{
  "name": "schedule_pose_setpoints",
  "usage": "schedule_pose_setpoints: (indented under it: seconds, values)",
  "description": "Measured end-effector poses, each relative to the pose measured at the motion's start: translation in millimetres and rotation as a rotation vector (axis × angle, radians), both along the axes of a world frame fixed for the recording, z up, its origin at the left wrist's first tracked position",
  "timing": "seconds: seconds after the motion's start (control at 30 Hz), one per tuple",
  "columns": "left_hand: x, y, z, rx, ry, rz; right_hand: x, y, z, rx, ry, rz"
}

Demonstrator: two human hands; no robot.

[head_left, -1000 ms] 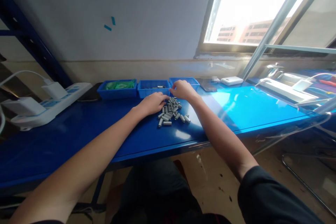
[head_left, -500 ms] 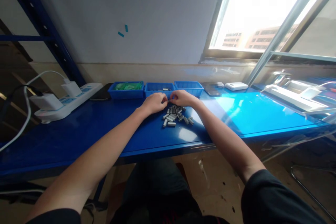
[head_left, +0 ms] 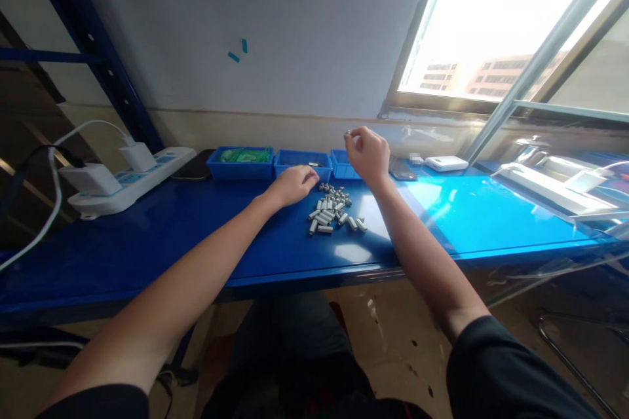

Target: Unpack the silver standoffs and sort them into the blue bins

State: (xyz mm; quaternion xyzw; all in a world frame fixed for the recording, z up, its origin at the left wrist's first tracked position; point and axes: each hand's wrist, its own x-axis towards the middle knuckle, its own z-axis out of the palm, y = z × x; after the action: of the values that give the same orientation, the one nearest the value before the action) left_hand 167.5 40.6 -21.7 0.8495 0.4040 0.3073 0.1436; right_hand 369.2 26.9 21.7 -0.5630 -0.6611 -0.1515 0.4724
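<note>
A heap of several small grey cylinders (head_left: pixel 333 211) lies on the blue table (head_left: pixel 442 209). My left hand (head_left: pixel 293 183) rests on the table just left of the heap, fingers curled, its tips by the heap's far edge. My right hand (head_left: pixel 366 153) is lifted above the table in front of the right blue bin (head_left: pixel 340 169), fingers pinched on a small ring-like piece (head_left: pixel 348 133). The middle blue bin (head_left: pixel 301 160) holds a few small parts. The left blue bin (head_left: pixel 240 162) holds green items.
A white power strip (head_left: pixel 128 181) with plugged chargers sits at the left, a dark phone (head_left: pixel 192 169) beside it. A white box (head_left: pixel 446 162) and another power strip (head_left: pixel 540 183) lie at the right under an open window frame. A blue rack upright stands far left.
My right hand has risen from the heap to above the right bin, pinching a small piece. My left hand stayed by the heap. The camera view shifted slightly.
</note>
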Motion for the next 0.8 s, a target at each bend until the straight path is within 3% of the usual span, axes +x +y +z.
schedule_pose_setpoints:
  seconds: [0.07, 0.17, 0.37, 0.5, 0.67, 0.8]
  values:
    - [1, 2, -7.4, 0.133, 0.167, -0.067, 14, 8, -5.1, -0.19, -0.02, -0.128]
    - [3, 4, -15.0, 0.152, 0.282, -0.102, 27, 15, -12.8, -0.362, -0.064, -0.117]
    - [3, 2, -15.5, 0.15, 0.379, -0.09, 8, 8, -13.0, -0.369, -0.091, 0.096]
    - [-4, -1, -1.9, 0.259, 0.315, -0.083, -7, -1, -19.7, -0.322, -0.11, 0.274]
    - [-20, -1, 16.6, 0.534, 0.131, 0.177, -4, -5, -42.5, -0.22, -0.136, 0.442]
    - [-21, 9, 7.1, 0.479, 0.341, 0.255, 5, -2, -56.6, -0.303, -0.185, 0.569]
